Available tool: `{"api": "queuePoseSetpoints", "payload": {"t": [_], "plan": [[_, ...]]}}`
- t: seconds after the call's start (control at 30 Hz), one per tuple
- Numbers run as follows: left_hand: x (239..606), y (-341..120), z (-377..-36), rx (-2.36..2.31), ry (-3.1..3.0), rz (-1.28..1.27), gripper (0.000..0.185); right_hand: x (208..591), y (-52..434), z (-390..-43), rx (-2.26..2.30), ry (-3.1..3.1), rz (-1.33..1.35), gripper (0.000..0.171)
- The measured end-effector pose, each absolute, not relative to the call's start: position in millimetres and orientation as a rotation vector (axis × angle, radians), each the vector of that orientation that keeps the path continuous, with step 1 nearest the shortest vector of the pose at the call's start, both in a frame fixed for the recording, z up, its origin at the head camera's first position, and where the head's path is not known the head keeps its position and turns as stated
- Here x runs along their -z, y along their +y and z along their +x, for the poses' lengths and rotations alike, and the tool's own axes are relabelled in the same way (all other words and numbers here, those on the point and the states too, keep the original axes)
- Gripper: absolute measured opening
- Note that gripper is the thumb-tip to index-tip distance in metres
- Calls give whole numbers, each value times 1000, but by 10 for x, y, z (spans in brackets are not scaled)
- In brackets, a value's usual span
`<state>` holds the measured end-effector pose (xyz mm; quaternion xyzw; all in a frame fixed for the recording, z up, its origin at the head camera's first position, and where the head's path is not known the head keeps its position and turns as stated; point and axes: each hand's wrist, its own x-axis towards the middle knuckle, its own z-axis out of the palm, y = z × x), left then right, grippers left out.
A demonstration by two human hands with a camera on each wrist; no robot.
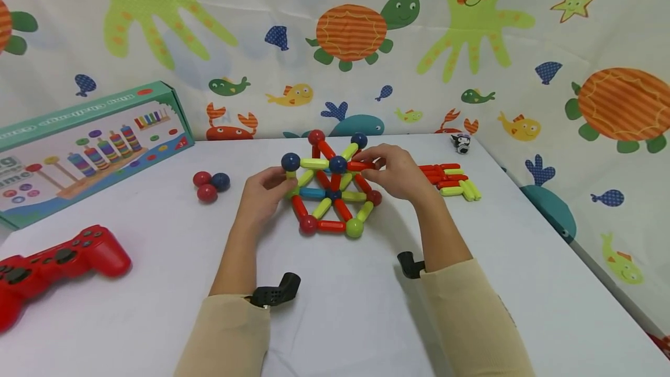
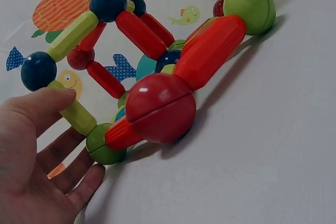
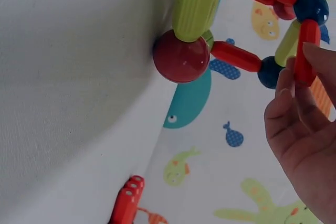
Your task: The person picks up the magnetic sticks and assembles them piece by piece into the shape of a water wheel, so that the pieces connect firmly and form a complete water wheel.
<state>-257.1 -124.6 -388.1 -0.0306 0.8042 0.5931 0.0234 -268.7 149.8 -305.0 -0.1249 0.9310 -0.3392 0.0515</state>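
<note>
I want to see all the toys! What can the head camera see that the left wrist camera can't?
Only the head view shows the red gamepad, the toy box, three loose balls, the pile of spare sticks and the right hand pinching a red stick. Only the left wrist view shows, close up, the thumb resting on a yellow-green stick. Both show the left hand and the ball-and-stick frame on the white table.
</note>
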Motion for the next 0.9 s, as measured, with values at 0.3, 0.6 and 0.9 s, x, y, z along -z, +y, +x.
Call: {"api": "queuePoseSetpoints", "payload": {"t": [0.3, 0.6, 0.9], "plan": [[3882, -1224, -2579, -1826, 2491, -103, 52, 3083, 1984, -2686, 1106, 2808, -304, 37], [3860, -1202, -2577, -1829, 2490, -101, 52, 3231, 2826, -2691, 846, 2851, 65, 35], [3881, -1241, -2571, -1829, 2479, -137, 53, 3358, 2935, -2730, 611, 2829, 254, 36]]}}
